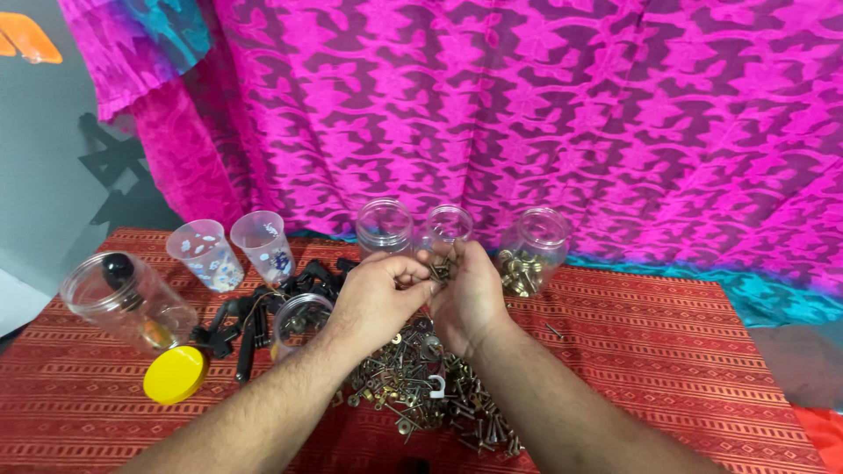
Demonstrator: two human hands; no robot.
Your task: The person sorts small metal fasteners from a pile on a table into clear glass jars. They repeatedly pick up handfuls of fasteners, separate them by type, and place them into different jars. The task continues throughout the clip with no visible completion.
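My left hand (379, 294) and my right hand (470, 294) meet above a pile of small metal screws, nuts and hooks (426, 386) on a red patterned cloth (667, 351). The right palm is cupped and holds several small metal pieces (442, 270). The left hand's fingertips pinch at those pieces in the right palm. Just behind the hands stand three clear plastic jars: one seemingly empty (384, 226), a middle one (448, 224) partly hidden by my fingers, and one with brass-coloured parts inside (531, 254).
Two patterned plastic cups (204, 254) (263, 246) lean at the left. A clear jar (127, 303) lies on its side with a yellow lid (176, 375) beside it. Black plastic parts (255, 320) surround another small jar (299, 320). Pink fabric (527, 105) hangs behind.
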